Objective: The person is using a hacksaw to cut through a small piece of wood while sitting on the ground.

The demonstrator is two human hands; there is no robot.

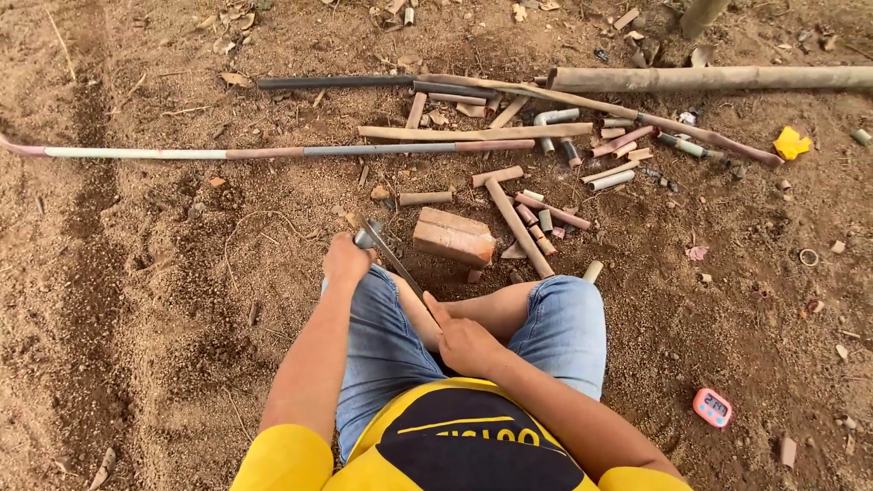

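Saw work is proceeding at ground level, with the person sitting on bare soil point(136, 318), knees drawn up in cut-off denim. The left hand point(346, 259) is closing in a full fist around a short grey pipe piece point(366, 238), holding it out just beyond the left knee. The right hand point(466, 344) is gripping the near end of a thin hacksaw blade point(400, 264), index finger lying along it; whether a handle is fitted cannot be told. The blade is running diagonally from the lap up to the pipe piece, crossing above the bare left thigh.

Risks noted:
- The pipe piece is being steadied by hand alone, not resting on the brick point(454, 236) lying just beside it. A rolling or twisting piece is likely to throw the blade off its line and toward the left fingers, which are sitting right at the contact point.
- The blade is travelling close over unprotected skin; a slip on the pull stroke is likely to bring the teeth onto the thigh.
- A thin blade held at one end is prone to bending and snapping under side load.
- No gloves are showing on either hand.

Pipe offcuts point(546, 218) are lying scattered beyond the brick, with long pipes point(273, 152) farther out. A small pink timer point(712, 406) is lying on the ground to the person's right.
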